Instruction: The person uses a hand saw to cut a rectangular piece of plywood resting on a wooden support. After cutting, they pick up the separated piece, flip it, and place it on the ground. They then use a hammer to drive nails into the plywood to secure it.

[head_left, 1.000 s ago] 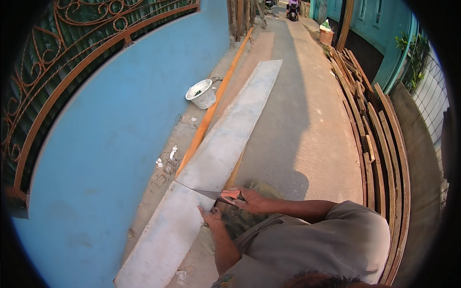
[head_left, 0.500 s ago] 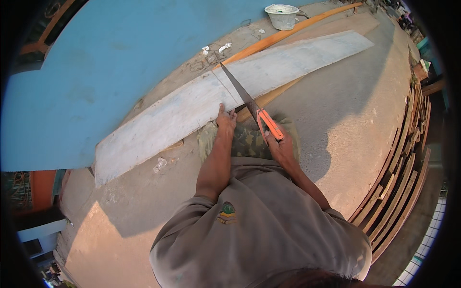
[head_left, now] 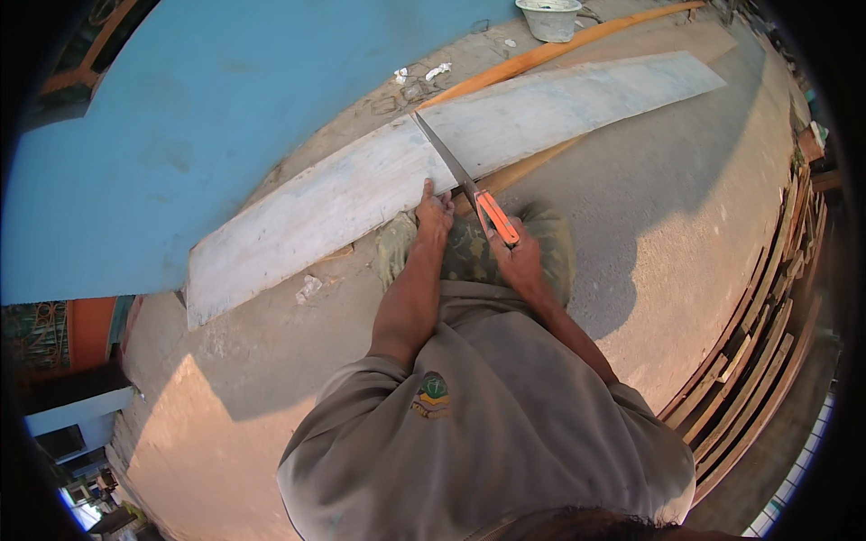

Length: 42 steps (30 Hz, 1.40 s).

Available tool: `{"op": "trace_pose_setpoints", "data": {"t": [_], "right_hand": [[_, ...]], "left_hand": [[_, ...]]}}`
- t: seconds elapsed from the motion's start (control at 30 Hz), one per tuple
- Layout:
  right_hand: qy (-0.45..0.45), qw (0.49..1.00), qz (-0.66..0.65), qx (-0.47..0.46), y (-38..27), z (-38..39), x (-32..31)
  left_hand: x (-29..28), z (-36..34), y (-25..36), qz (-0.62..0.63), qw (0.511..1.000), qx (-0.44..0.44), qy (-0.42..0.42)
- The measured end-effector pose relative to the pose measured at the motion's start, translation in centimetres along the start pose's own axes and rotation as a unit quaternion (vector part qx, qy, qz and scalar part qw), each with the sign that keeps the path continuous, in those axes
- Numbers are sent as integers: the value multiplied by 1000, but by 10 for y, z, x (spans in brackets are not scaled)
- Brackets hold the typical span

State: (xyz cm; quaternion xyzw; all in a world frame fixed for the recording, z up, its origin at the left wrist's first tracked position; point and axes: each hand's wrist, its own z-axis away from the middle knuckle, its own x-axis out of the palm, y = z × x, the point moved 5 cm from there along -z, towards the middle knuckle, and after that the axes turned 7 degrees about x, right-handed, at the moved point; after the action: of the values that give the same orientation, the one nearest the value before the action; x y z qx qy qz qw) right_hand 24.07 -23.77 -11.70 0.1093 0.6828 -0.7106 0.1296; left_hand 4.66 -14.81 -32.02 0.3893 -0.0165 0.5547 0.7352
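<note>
A long, whitish wooden board [head_left: 302, 221] lies slantwise in front of me, its far end up to the right. My left hand [head_left: 435, 212] grips the board's near edge, thumb on top and fingers curled at the edge. Just right of that thumb, a handsaw [head_left: 496, 218] with an orange and black handle lies across the board. Its grey blade follows a crosswise line, with the tip at the far edge. My right hand [head_left: 518, 257] is closed around the saw handle, on the near side of the board. The blade's teeth are too small to make out.
An orange-brown plank [head_left: 532, 58] runs behind and under the board. A whitish bucket [head_left: 548, 20] stands at the back, beside a blue wall [head_left: 225, 90]. Stacked wooden slats [head_left: 744, 379] lie to the right. Crumpled white scraps [head_left: 437, 71] dot the concrete floor [head_left: 622, 234].
The saw has shifted left relative to the board, and its blade now lies along the crosswise line. My left hand keeps its place on the board. The whole view has shifted slightly.
</note>
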Motion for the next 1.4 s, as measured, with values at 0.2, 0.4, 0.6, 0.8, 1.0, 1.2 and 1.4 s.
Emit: {"op": "trace_pose_setpoints", "data": {"t": [0.2, 0.4, 0.6, 0.8, 1.0, 1.2, 1.4], "right_hand": [[8, 1000, -6, 4, 1, 15, -5], [-4, 999, -21, 37, -2, 21, -7], [-18, 998, -2, 61, -3, 15, -6], [2, 999, -7, 35, -14, 15, -4], [1, 1000, 13, 23, -10, -7, 11], [-8, 1000, 9, 24, -9, -8, 9], [-17, 999, 5, 41, -17, 35, -18]], "left_hand": [[2, -2, -4, -10, 1000, 4, -12], [-1, -4, -4, -38, 999, 0, -24], [0, 4, -2, -12, 1000, 9, 1], [0, 6, -2, -21, 1000, 19, -11], [1, 9, -2, -15, 999, 25, -24], [1, 7, -3, -25, 999, 29, -19], [-2, 11, -1, -26, 999, 24, -20]]}}
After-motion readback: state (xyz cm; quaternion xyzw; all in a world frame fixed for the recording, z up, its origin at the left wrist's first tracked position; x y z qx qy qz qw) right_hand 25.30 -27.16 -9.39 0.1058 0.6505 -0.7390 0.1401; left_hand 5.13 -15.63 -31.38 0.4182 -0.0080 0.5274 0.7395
